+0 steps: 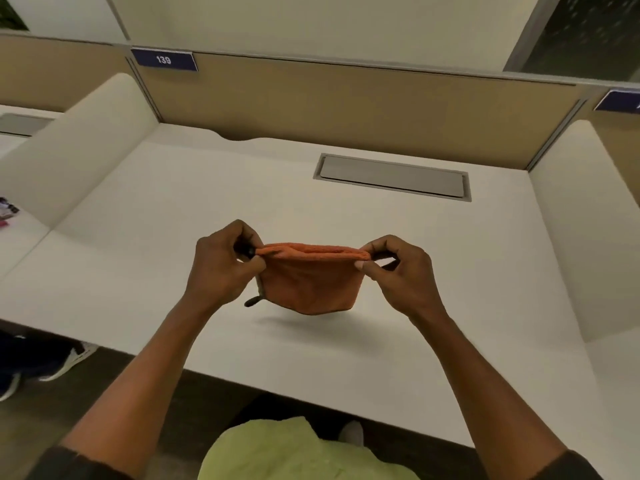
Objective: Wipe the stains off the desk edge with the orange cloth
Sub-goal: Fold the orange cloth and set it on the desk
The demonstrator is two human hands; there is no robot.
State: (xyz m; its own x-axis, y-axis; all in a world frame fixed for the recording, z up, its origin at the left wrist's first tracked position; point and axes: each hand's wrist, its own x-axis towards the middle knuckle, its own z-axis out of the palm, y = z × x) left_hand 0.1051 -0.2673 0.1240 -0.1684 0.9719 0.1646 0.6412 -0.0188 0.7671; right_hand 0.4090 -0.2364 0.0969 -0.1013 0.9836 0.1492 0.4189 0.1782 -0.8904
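The orange cloth (pixel 310 278) hangs folded in the air above the white desk (pixel 166 258), casting a shadow beneath it. My left hand (pixel 221 265) pinches its top left corner and my right hand (pixel 401 271) pinches its top right corner, stretching the upper edge flat between them. A small dark tag dangles from the cloth's lower left side. The desk's front edge (pixel 311 400) runs across below my forearms; I cannot make out stains on it.
A grey cable hatch (pixel 393 176) is set in the desk near the back. White side dividers (pixel 79 147) and a tan rear panel (pixel 346 105) enclose the desk. A blue sign reading 139 (pixel 164 59) sits top left. Someone's shoes (pixel 52 362) are on the floor at left.
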